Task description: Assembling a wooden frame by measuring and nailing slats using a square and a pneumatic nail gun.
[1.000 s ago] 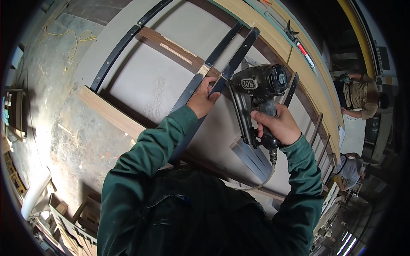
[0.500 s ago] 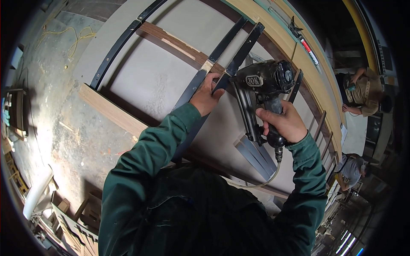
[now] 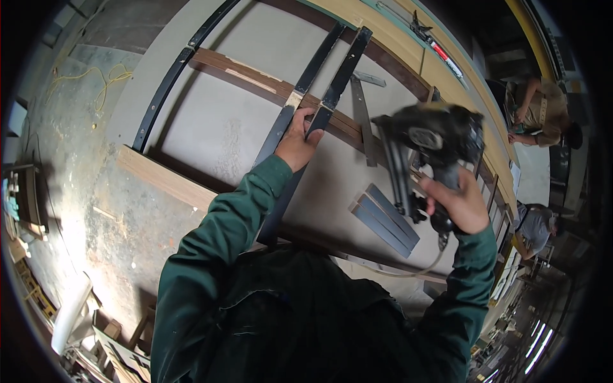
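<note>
My left hand [image 3: 297, 142] grips one of two dark wooden bars [image 3: 348, 67] set side by side, close to where they cross a brown wooden rail [image 3: 246, 75]. Its fingers reach into the gap between the bars, and which bar they close round is partly hidden. In my right hand [image 3: 465, 203] is a black nail gun [image 3: 440, 135], held up by its handle and blurred by motion. It hangs to the right of the bars, apart from them, with an air hose [image 3: 424, 271] trailing below. Beneath it, several short dark wood strips [image 3: 385, 220] lie on the pale panel.
A metal square [image 3: 364, 118] rests across the rail, right of the bars. A curved dark bar [image 3: 159, 89] and a light wood board [image 3: 165, 175] bound the frame's left side. A red and white tube [image 3: 447, 59] lies at the far edge. Two people work at right.
My right hand has moved the nail gun right, away from the dark bars, uncovering the metal square. My left hand keeps its place on the bars while the whole view shifts slightly.
</note>
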### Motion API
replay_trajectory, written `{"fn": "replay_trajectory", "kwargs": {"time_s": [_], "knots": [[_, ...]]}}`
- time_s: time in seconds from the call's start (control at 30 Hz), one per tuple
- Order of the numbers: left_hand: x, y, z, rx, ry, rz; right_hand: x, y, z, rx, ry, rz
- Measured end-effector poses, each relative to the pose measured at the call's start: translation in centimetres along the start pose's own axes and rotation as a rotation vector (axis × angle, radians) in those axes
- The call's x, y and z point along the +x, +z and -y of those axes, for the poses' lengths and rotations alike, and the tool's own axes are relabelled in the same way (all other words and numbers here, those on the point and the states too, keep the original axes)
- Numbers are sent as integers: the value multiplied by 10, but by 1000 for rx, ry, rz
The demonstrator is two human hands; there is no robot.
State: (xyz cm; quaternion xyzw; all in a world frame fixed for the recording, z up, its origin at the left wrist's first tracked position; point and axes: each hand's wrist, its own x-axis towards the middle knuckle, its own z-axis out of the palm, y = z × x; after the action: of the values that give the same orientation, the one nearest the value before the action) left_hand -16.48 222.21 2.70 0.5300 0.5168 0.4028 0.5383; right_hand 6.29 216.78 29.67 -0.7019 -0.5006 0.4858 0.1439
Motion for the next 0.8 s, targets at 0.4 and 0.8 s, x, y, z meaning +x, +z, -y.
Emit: {"fn": "replay_trajectory", "kwargs": {"time_s": [0.4,0.8], "knots": [[6,-5,8,186,40,-50,-105,-89,-278,-671,428,-623],[-25,131,-46,85,-153,-100,-117,-95,-519,-923,277,-652]]}}
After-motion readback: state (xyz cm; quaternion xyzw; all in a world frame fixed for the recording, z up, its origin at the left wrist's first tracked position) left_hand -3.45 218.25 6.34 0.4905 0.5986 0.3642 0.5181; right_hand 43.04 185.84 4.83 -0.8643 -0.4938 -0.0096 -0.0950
